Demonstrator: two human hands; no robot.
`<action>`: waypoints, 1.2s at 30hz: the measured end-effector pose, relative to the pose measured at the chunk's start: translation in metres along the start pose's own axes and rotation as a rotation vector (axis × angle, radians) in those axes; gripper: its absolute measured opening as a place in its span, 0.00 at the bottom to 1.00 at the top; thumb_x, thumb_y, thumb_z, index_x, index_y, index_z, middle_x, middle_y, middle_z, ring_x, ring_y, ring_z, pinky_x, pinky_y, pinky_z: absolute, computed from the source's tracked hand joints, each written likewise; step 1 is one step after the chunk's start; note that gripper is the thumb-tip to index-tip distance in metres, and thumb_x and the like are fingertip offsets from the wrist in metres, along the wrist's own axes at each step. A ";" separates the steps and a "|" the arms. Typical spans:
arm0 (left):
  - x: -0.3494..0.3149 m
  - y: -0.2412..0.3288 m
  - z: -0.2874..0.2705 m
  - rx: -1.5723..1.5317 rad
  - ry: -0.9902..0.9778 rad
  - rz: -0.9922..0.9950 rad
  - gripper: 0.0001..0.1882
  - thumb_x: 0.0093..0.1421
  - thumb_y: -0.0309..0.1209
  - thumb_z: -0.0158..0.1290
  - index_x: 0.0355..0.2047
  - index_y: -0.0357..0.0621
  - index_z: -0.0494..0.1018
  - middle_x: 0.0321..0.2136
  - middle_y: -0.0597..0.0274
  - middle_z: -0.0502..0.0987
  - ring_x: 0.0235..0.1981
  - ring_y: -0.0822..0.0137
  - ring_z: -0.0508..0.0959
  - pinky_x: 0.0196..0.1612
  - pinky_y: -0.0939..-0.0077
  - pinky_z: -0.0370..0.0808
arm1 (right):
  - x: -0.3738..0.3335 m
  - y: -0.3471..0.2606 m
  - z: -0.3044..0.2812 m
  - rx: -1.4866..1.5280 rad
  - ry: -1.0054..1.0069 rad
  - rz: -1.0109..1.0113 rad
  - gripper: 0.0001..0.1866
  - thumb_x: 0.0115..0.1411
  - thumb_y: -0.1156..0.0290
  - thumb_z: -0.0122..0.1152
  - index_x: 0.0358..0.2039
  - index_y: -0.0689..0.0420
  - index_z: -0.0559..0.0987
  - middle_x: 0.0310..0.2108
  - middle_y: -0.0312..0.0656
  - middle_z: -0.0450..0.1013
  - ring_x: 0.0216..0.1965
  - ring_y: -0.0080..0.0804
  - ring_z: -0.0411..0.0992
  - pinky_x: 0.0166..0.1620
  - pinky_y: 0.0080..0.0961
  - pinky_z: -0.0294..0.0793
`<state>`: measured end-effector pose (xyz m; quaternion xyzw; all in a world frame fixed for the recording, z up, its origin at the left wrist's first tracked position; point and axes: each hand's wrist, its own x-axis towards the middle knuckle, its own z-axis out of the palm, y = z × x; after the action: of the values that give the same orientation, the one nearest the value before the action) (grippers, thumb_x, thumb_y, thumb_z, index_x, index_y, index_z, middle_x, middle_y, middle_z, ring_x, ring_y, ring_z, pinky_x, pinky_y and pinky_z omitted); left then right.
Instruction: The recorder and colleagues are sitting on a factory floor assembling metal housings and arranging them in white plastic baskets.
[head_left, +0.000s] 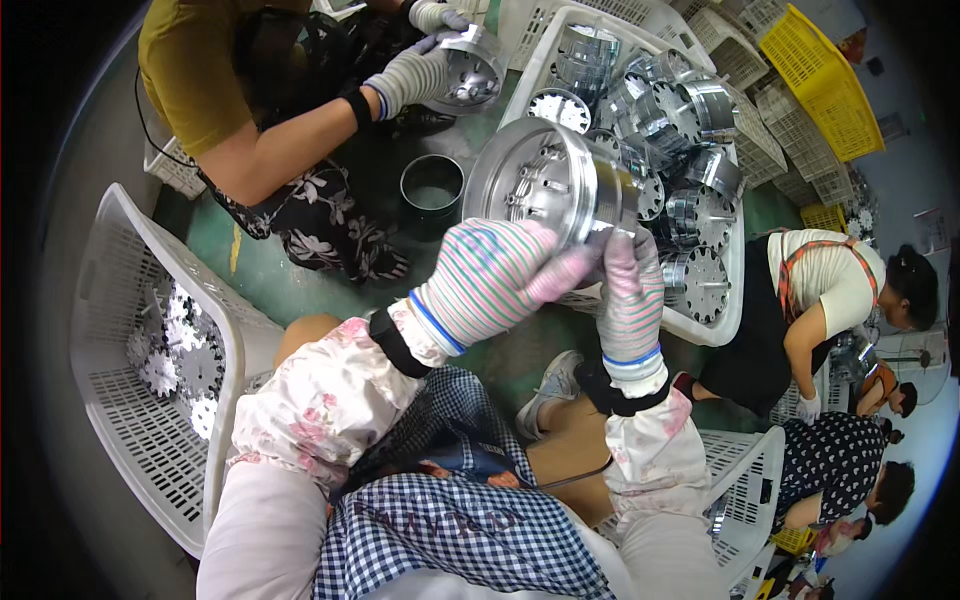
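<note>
Both my hands wear striped knit gloves and hold a shiny round metal housing (540,185) in front of me, tilted so its hollow inside with small posts shows. My left hand (485,275) is closed on its lower left rim. At the lower right edge my right hand (630,295) grips it too, fingers bent against the side wall. Just beyond it stands a white crate (725,325) heaped with similar silver housings (700,285), some with toothed discs at one end. A dark metal ring (432,183) sits left of the housing.
At left a white slatted basket (150,430) holds several flat toothed metal discs (190,350). Across from me a co-worker's gloved hand (410,80) holds another metal housing (470,75). More workers bend over at right. Stacked crates and a yellow crate (820,80) stand behind.
</note>
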<state>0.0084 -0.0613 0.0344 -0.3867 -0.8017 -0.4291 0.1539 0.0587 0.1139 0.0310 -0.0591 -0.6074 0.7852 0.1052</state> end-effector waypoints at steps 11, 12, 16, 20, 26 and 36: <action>-0.004 -0.023 0.009 -0.543 0.260 -0.528 0.20 0.68 0.43 0.49 0.32 0.36 0.77 0.21 0.54 0.76 0.24 0.64 0.77 0.30 0.70 0.72 | -0.004 0.026 0.009 -0.456 -0.115 -0.311 0.19 0.63 0.57 0.64 0.40 0.62 0.73 0.34 0.40 0.76 0.35 0.27 0.73 0.40 0.25 0.73; -0.008 -0.018 0.013 -0.405 0.119 -0.501 0.19 0.68 0.42 0.50 0.29 0.37 0.76 0.22 0.49 0.76 0.25 0.53 0.78 0.29 0.67 0.72 | -0.004 0.007 0.008 -0.285 -0.023 -0.040 0.18 0.64 0.60 0.63 0.43 0.61 0.72 0.33 0.37 0.74 0.35 0.20 0.70 0.39 0.20 0.72; 0.006 -0.018 0.005 -0.227 0.274 -0.299 0.21 0.69 0.44 0.48 0.29 0.38 0.77 0.21 0.55 0.77 0.22 0.56 0.77 0.27 0.69 0.72 | -0.006 0.045 -0.017 -0.312 -0.205 0.000 0.17 0.60 0.60 0.68 0.35 0.61 0.75 0.31 0.39 0.74 0.34 0.22 0.71 0.39 0.22 0.72; 0.018 -0.017 -0.010 -0.992 0.427 -0.935 0.23 0.71 0.45 0.46 0.33 0.37 0.78 0.24 0.64 0.77 0.24 0.76 0.73 0.27 0.76 0.71 | -0.006 0.052 -0.006 -0.519 -0.180 -0.129 0.21 0.57 0.58 0.71 0.41 0.61 0.77 0.32 0.42 0.76 0.37 0.30 0.74 0.44 0.30 0.73; -0.008 -0.013 0.010 -0.574 0.128 -0.648 0.19 0.70 0.41 0.48 0.32 0.36 0.76 0.25 0.54 0.77 0.25 0.75 0.72 0.31 0.74 0.72 | -0.008 0.025 -0.004 -0.378 -0.043 -0.145 0.14 0.62 0.63 0.67 0.39 0.58 0.75 0.31 0.33 0.75 0.32 0.19 0.70 0.36 0.20 0.71; -0.003 -0.017 0.006 -0.763 0.302 -0.686 0.19 0.70 0.41 0.47 0.35 0.37 0.78 0.26 0.64 0.80 0.28 0.74 0.79 0.32 0.74 0.76 | -0.007 0.033 0.000 -0.389 -0.097 -0.218 0.24 0.60 0.59 0.67 0.47 0.62 0.71 0.36 0.38 0.74 0.40 0.26 0.71 0.45 0.24 0.72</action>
<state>-0.0018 -0.0639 0.0192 -0.0647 -0.6380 -0.7666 -0.0329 0.0627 0.1041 -0.0008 0.0255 -0.7544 0.6393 0.1466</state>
